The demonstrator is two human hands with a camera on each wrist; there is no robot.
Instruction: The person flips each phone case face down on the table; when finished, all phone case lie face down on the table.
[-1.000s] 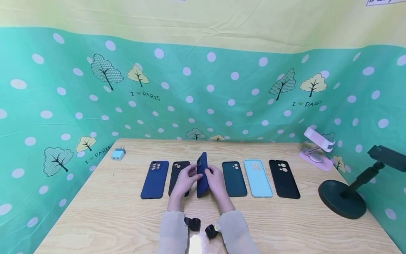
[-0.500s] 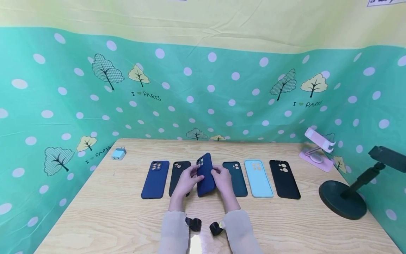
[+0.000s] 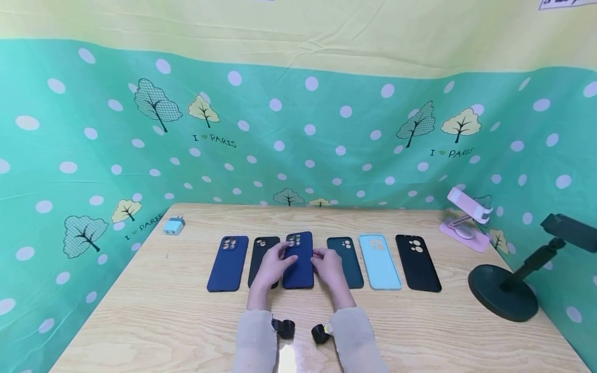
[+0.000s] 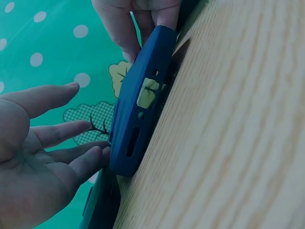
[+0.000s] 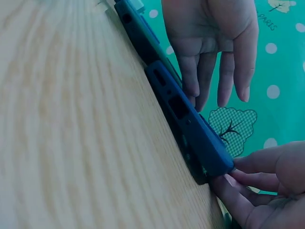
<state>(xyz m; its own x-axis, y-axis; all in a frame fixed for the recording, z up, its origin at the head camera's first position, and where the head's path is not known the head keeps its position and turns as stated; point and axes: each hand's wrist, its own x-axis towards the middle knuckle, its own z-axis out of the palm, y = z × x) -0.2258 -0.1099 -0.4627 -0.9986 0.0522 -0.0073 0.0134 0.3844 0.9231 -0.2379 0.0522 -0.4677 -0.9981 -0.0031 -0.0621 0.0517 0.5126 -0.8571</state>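
Note:
In the middle of the row is a navy phone case (image 3: 300,270), back up, with camera cutouts at its far end. Its left long edge is down at the table; the right edge stands slightly raised. My right hand (image 3: 330,268) pinches that right edge, seen closer in the right wrist view, where fingers lie above and below the case (image 5: 190,119). My left hand (image 3: 269,268) is at the left edge, fingers mostly straight, the tips touching or very near the case (image 4: 143,105). Left of it lies a black case (image 3: 258,256), partly hidden by my left hand; right, a dark green case (image 3: 349,267).
Further along the row lie another navy case (image 3: 227,267), a light blue case (image 3: 381,267) and a black case (image 3: 420,269). A charger plug (image 3: 174,226) sits back left. At right stand a pink phone stand (image 3: 465,228) and a black stand (image 3: 503,292).
The navy case has gone from standing steeply on its long edge to nearly flat. My right hand has moved right and down with its raised edge; my left hand has barely moved.

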